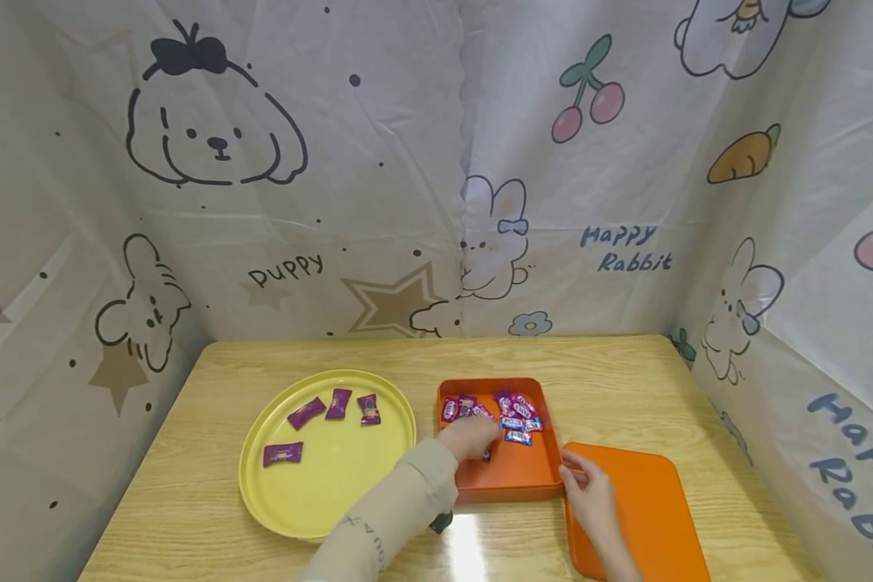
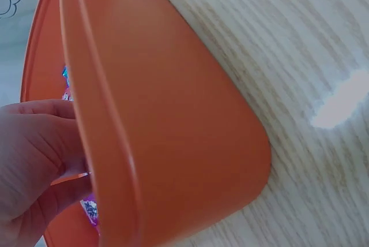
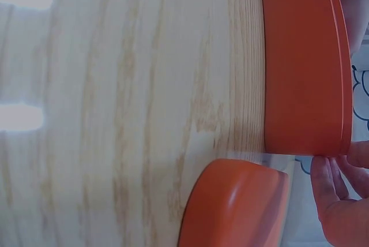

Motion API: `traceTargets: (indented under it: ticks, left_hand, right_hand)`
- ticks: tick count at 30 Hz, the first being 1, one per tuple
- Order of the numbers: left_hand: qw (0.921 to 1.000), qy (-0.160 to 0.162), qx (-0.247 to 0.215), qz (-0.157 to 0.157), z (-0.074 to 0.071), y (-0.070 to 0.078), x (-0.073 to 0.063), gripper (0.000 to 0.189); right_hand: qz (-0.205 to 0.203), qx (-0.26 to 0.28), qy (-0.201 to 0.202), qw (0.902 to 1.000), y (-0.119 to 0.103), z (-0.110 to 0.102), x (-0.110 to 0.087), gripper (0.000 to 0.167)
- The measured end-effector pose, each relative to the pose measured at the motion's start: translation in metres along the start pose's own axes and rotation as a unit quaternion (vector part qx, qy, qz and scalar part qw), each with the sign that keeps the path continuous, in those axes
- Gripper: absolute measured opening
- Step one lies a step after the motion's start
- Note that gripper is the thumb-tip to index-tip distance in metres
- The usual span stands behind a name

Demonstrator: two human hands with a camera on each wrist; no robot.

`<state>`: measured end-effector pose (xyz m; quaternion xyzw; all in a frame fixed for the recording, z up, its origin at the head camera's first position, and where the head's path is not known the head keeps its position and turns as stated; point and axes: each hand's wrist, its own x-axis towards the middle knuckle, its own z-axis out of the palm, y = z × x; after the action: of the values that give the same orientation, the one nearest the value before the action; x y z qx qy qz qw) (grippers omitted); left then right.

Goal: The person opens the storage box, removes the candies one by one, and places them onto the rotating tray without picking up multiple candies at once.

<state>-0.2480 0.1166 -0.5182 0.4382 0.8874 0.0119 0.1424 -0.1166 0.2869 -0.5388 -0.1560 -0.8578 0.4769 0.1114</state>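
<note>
A pale printed curtain backed the wood-grained surface. On the surface, the round yellow plate lay at left; the flat orange lid lay at right, just beside the square, round-cornered orange box. The left hand reached over the box's left side, its fingers bent; whether they held a piece could not be told, the fingertips being hidden. The right hand held the box's right side near the front corner. Four dark purple wrapped candies lay apart on the plate, three near its far rim, one at left. Inside the box, pink and purple candies clustered towards the far wall, with blue-and-white candies nearer the middle, their wrappers glossy and lettered.
</note>
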Motion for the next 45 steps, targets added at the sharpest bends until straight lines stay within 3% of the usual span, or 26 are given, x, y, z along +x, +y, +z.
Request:
traceTargets:
  ticks: [7,15,26,36,45]
  left_hand:
    - [0.9998,-0.002,-0.020,-0.006,0.002,0.001,-0.001,0.009]
    - [1.0000,0.004,-0.006,-0.004,0.001,0.003,-0.002,0.009]
    - [0.9993,-0.010,-0.031,-0.016,0.000,0.003,-0.004,0.007]
    - [0.9932,0.002,-0.117,-0.002,-0.011,-0.002,-0.009,0.011]
    - [0.9852,0.048,-0.163,0.025,-0.026,-0.012,-0.019,0.015]
  right_hand:
    - [-0.005,0.000,0.001,1.0000,-0.001,0.000,0.000,0.027]
    - [-0.007,0.002,0.002,1.0000,-0.001,0.000,0.000,0.027]
    - [-0.003,-0.002,0.004,1.0000,-0.001,0.000,0.000,0.027]
    - [0.001,-0.003,0.001,1.0000,-0.002,0.000,-0.001,0.027]
    - [0.003,-0.008,0.001,1.0000,-0.002,0.000,-0.002,0.028]
